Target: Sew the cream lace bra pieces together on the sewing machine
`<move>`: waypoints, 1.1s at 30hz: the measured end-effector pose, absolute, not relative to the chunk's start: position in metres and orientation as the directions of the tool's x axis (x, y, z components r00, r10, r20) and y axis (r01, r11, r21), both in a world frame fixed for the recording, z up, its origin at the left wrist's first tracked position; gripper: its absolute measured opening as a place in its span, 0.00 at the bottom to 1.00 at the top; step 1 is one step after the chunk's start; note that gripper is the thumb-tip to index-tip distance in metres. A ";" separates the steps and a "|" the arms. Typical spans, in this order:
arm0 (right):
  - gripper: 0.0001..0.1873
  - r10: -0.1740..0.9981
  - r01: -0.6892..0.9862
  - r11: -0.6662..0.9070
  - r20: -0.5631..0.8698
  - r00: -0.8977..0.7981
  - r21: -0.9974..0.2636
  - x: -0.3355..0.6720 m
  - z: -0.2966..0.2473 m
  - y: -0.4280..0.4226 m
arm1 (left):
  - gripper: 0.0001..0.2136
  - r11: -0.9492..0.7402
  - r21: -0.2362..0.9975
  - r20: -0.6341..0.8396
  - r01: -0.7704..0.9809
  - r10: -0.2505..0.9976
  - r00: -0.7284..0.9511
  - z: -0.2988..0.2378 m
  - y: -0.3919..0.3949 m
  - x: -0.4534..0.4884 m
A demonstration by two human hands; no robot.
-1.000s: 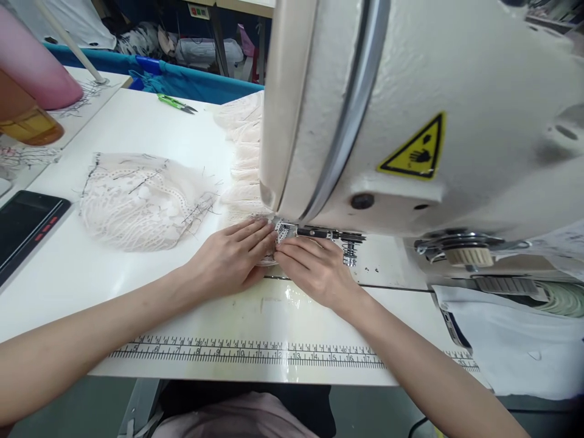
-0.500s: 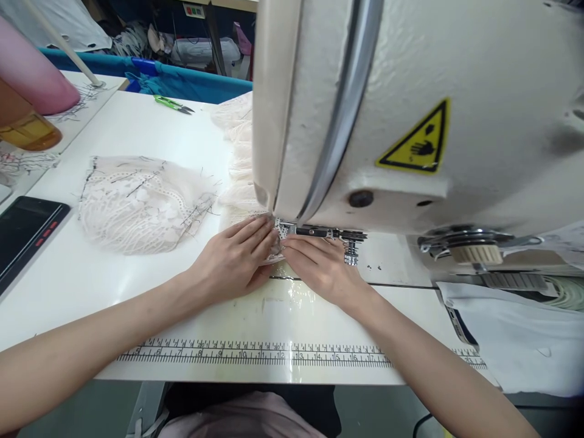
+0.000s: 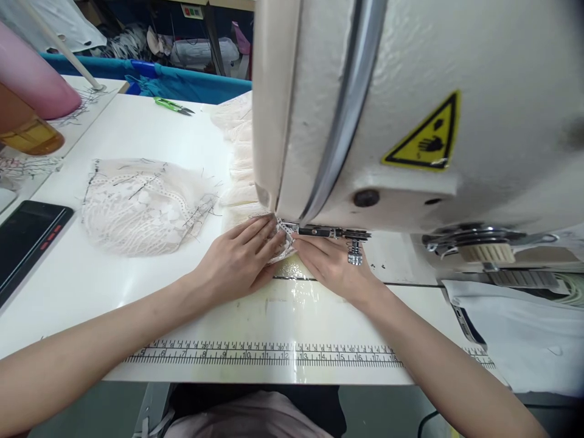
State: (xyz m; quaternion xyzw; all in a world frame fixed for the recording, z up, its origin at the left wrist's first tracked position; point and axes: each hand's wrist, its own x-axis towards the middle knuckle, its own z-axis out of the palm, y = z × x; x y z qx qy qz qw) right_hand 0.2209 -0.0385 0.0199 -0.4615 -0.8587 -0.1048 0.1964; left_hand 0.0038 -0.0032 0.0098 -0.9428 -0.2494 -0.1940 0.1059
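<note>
Grip of left hand (image 3: 239, 258), frame centre: palm down, fingers close together, laid on lace fabric (image 3: 287, 248); thumb partly hidden, cannot tell whether clamped on it. Grip of right hand (image 3: 337, 267), just right of centre: fingers together, tips near right edge of lace fabric, beneath metal guide bar (image 3: 319, 232); cannot tell whether pinching. Position of lace fabric: frame centre, between both hands, at lower left end of sewing machine (image 3: 410, 67).

At right end of guide bar: vertical spring screw (image 3: 354, 252). Left of sewing machine, toward upper centre: gathered cream fabric (image 3: 239, 161). On table (image 3: 114, 277), left of centre: loose lace piece (image 3: 137, 210) with dark thread ends, apart from left hand. At left edge: dark phone (image 3: 31, 240), lying flat. Upper left of centre: green-handled snips (image 3: 171, 106). Upper right, on sewing machine: yellow triangular warning label (image 3: 426, 137). Lower centre, along near table edge: printed ruler scale (image 3: 264, 354). Lower right: white cloth (image 3: 515, 347). Upper left: pink cone (image 3: 41, 76).
</note>
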 end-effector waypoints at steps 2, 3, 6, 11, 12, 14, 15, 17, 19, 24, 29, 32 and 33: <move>0.10 0.766 0.845 0.534 0.420 -0.488 0.008 0.221 0.022 -0.039 | 0.17 -0.849 -0.123 0.401 0.515 0.432 0.808 0.011 -0.004 0.004; 0.10 0.776 0.850 0.527 0.410 -0.479 -0.005 0.221 0.023 -0.038 | 0.17 -0.847 -0.139 0.395 0.513 0.428 0.813 0.011 -0.004 0.004; 0.11 0.774 0.838 0.544 0.409 -0.483 -0.040 0.224 0.020 -0.037 | 0.16 -0.869 -0.186 0.397 0.459 0.361 0.844 0.010 -0.003 0.001; 0.10 0.712 0.776 0.631 0.405 -0.573 -0.011 0.227 0.008 -0.036 | 0.17 -0.921 -0.181 0.376 0.345 0.259 0.890 0.009 0.005 -0.009; 0.12 0.711 0.770 0.638 0.391 -0.585 -0.008 0.226 0.006 -0.036 | 0.17 -0.929 -0.173 0.371 0.328 0.247 0.895 0.011 0.008 -0.012; 0.15 0.703 0.763 0.646 0.381 -0.600 0.010 0.224 0.003 -0.037 | 0.17 -0.945 -0.148 0.375 0.291 0.219 0.901 0.014 0.014 -0.016; 0.15 0.695 0.762 0.647 0.390 -0.604 0.026 0.222 0.002 -0.038 | 0.18 -0.952 -0.136 0.380 0.274 0.205 0.902 0.015 0.017 -0.017; 0.15 0.666 0.762 0.643 0.432 -0.608 0.081 0.217 0.002 -0.039 | 0.18 -0.961 -0.120 0.385 0.248 0.185 0.904 0.018 0.022 -0.020; 0.12 0.611 0.754 0.641 0.499 -0.614 0.143 0.212 0.003 -0.040 | 0.18 -0.963 -0.125 0.383 0.238 0.174 0.907 0.019 0.024 -0.021; 0.08 0.534 0.734 0.652 0.572 -0.623 0.191 0.204 0.006 -0.038 | 0.16 -0.946 -0.199 0.391 0.257 0.164 0.906 0.016 0.023 -0.018; 0.08 0.524 0.719 0.670 0.571 -0.632 0.182 0.207 0.005 -0.036 | 0.15 -0.927 -0.200 0.405 0.317 0.217 0.888 0.015 0.018 -0.013; 0.08 0.548 0.731 0.665 0.566 -0.616 0.151 0.208 0.003 -0.037 | 0.15 -0.932 -0.171 0.411 0.321 0.228 0.883 0.015 0.017 -0.012; 0.08 0.556 0.735 0.663 0.563 -0.611 0.142 0.208 0.003 -0.037 | 0.15 -0.937 -0.158 0.412 0.312 0.225 0.883 0.015 0.018 -0.012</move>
